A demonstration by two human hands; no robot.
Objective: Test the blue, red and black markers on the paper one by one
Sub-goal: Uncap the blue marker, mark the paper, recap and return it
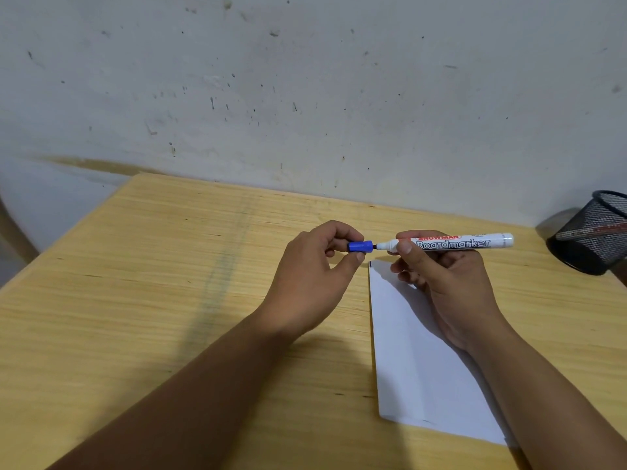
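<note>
My right hand (444, 283) grips the white barrel of a board marker (468, 242), held level above the table with its tip pointing left. My left hand (315, 276) pinches the marker's blue cap (360, 246) between thumb and fingers. The cap sits just off the dark tip, with a small gap between them. A white sheet of paper (417, 368) lies on the wooden table (152, 283) below my right hand and forearm, which cover part of it. The red and black markers are hard to make out; something red shows inside the mesh holder.
A black mesh pen holder (597, 232) stands at the table's far right, cut by the frame edge. A stained white wall (305, 96) runs along the table's back edge. The table's left edge slants away at the left.
</note>
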